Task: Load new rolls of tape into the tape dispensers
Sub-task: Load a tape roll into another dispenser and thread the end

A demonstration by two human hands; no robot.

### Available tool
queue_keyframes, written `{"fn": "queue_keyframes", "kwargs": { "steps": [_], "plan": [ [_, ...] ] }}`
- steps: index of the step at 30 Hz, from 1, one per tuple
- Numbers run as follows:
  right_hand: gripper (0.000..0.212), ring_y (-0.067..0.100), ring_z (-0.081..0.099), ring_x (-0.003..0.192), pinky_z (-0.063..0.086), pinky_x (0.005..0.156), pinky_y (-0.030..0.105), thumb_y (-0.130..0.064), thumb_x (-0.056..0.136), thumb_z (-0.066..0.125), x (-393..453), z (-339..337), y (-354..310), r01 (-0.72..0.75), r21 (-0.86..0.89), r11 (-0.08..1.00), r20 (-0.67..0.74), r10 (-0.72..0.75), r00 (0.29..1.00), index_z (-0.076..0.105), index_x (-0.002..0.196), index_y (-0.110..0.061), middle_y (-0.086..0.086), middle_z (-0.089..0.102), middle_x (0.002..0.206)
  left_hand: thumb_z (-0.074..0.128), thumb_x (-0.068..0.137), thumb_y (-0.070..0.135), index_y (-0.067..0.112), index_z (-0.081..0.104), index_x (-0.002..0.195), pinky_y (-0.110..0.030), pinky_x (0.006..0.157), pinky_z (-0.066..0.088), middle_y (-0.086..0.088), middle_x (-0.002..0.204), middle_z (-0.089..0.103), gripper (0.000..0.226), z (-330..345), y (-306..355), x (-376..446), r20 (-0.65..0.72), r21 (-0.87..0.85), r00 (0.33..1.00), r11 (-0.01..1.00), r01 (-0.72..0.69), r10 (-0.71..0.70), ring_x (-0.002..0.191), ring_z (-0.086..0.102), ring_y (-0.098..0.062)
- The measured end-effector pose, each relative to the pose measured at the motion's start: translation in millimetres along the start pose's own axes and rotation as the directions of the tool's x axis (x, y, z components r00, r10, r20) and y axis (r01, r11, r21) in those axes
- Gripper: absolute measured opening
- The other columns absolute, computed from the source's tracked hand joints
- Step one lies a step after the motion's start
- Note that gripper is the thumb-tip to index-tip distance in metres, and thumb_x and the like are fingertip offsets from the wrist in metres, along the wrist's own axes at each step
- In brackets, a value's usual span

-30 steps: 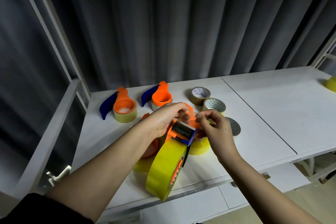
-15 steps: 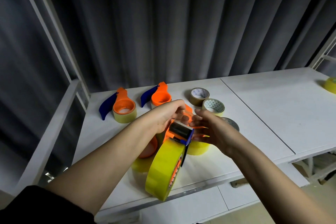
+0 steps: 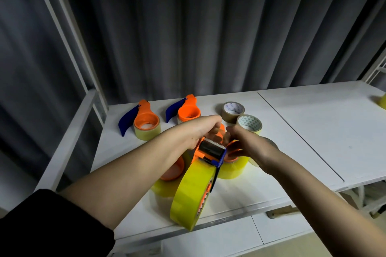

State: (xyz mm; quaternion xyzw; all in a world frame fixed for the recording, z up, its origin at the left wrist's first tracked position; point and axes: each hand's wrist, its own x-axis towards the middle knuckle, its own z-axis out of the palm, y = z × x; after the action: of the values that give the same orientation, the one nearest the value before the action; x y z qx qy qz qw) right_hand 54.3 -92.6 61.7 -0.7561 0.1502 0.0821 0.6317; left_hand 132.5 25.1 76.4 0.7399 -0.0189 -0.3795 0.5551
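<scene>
Your left hand [image 3: 198,131] curls over the far end of the dispenser [image 3: 211,152] and grips it above the table [image 3: 313,127], near its front edge. The dispenser's long axis runs from that far end down toward you, ending in the yellow roll [image 3: 191,194], which stands on edge with its orange hub facing right. The serrated blade [image 3: 213,143] lies across the top, teeth pointing away from you. Your right hand [image 3: 248,146] sits just right of the blade, fingers bent toward it; whether they pinch a tape end, you cannot tell from here. Two more yellow rolls with orange hubs lie flat under your arms, one [image 3: 231,165] below the right hand, another [image 3: 171,175] below the left forearm. Farther back stand two loaded dispensers [image 3: 146,121] [image 3: 187,111] with blue handles pointing left, and beside them a brown roll [image 3: 232,109] and a pale roll [image 3: 249,124].
</scene>
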Motion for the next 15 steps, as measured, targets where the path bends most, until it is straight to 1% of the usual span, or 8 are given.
{"fn": "queue_keyframes", "kwargs": {
  "steps": [2, 4, 6, 7, 9, 11, 13, 15],
  "plan": [
    [0.032, 0.023, 0.063, 0.074, 0.050, 0.080, 0.039, -0.033, 0.098, 0.042, -0.4, 1.2, 2.2, 0.086, -0.116, 0.990, -0.021, -0.089, 0.996, 0.059, 0.078, -0.014, 0.005, 0.064, 0.081, 0.046, 0.083, 0.019, 0.016, 0.045, 0.068, -0.021, 0.053, 0.045, 0.000, 0.072, 0.051, 0.016, 0.3, 0.6, 0.6, 0.006, -0.006, 1.000, 1.000, 0.001, -0.001, 0.060, 0.053, -0.015],
    [0.028, 0.017, 0.063, 0.071, 0.050, 0.071, 0.030, -0.034, 0.098, 0.045, -1.6, 3.0, 5.0, 0.166, -0.204, 0.965, -0.041, -0.178, 0.983, 0.059, 0.084, -0.015, 0.004, 0.065, 0.081, 0.046, 0.083, 0.018, 0.015, 0.047, 0.069, -0.021, 0.051, 0.046, 0.000, 0.072, 0.052, 0.014, -0.3, 0.4, 1.2, -0.001, -0.009, 1.000, 1.000, -0.006, 0.006, 0.060, 0.055, -0.014],
    [0.021, 0.008, 0.062, 0.066, 0.048, 0.062, 0.020, -0.028, 0.096, 0.053, -2.7, 3.9, 6.7, 0.255, -0.186, 0.949, -0.100, -0.277, 0.956, 0.058, 0.091, -0.008, 0.001, 0.064, 0.078, 0.045, 0.082, 0.016, 0.015, 0.047, 0.068, -0.017, 0.045, 0.047, 0.000, 0.071, 0.052, 0.014, -1.0, 0.1, 1.2, 0.009, -0.023, 1.000, 1.000, -0.008, 0.008, 0.051, 0.059, -0.011],
    [0.017, 0.006, 0.062, 0.064, 0.050, 0.060, 0.018, -0.022, 0.093, 0.058, -2.8, 4.2, 7.6, 0.307, -0.147, 0.940, -0.136, -0.327, 0.935, 0.057, 0.095, -0.005, 0.002, 0.063, 0.077, 0.045, 0.082, 0.016, 0.015, 0.047, 0.067, -0.015, 0.042, 0.046, 0.000, 0.070, 0.051, 0.015, -1.0, 0.0, 0.8, 0.015, -0.026, 1.000, 1.000, -0.005, 0.005, 0.047, 0.059, -0.010],
    [0.016, 0.011, 0.064, 0.064, 0.053, 0.065, 0.026, -0.014, 0.088, 0.065, -2.9, 4.6, 9.0, 0.383, -0.144, 0.912, -0.197, -0.406, 0.893, 0.054, 0.098, -0.009, 0.004, 0.063, 0.075, 0.044, 0.082, 0.016, 0.015, 0.045, 0.065, -0.018, 0.047, 0.046, 0.000, 0.067, 0.051, 0.017, -0.4, -0.2, 1.4, 0.009, -0.014, 1.000, 1.000, 0.002, -0.002, 0.050, 0.057, -0.013],
    [0.018, 0.013, 0.064, 0.062, 0.054, 0.066, 0.032, -0.012, 0.085, 0.068, -3.1, 6.7, 8.6, 0.393, -0.214, 0.894, -0.224, -0.436, 0.871, 0.053, 0.094, -0.016, 0.003, 0.065, 0.073, 0.044, 0.082, 0.017, 0.015, 0.044, 0.063, -0.023, 0.054, 0.045, -0.001, 0.065, 0.050, 0.019, 0.2, 0.1, 1.4, -0.003, 0.008, 1.000, 1.000, 0.003, -0.003, 0.057, 0.053, -0.016],
    [0.014, 0.011, 0.064, 0.059, 0.056, 0.062, 0.037, -0.010, 0.087, 0.065, -2.5, 8.4, 8.5, 0.367, -0.235, 0.900, -0.229, -0.419, 0.879, 0.055, 0.093, -0.018, 0.002, 0.064, 0.075, 0.044, 0.081, 0.016, 0.014, 0.044, 0.063, -0.024, 0.054, 0.045, -0.002, 0.065, 0.051, 0.018, 0.5, 0.3, 0.4, -0.005, 0.004, 1.000, 1.000, 0.005, -0.005, 0.058, 0.052, -0.017],
    [0.009, 0.006, 0.064, 0.056, 0.058, 0.057, 0.035, -0.006, 0.089, 0.061, -2.1, 7.2, 7.9, 0.334, -0.213, 0.918, -0.217, -0.378, 0.900, 0.059, 0.092, -0.015, 0.001, 0.062, 0.076, 0.044, 0.081, 0.016, 0.014, 0.045, 0.064, -0.024, 0.053, 0.046, -0.003, 0.069, 0.052, 0.017, 0.1, 0.0, 0.2, 0.005, -0.005, 1.000, 1.000, 0.006, -0.006, 0.060, 0.054, -0.018]
  ]
}}
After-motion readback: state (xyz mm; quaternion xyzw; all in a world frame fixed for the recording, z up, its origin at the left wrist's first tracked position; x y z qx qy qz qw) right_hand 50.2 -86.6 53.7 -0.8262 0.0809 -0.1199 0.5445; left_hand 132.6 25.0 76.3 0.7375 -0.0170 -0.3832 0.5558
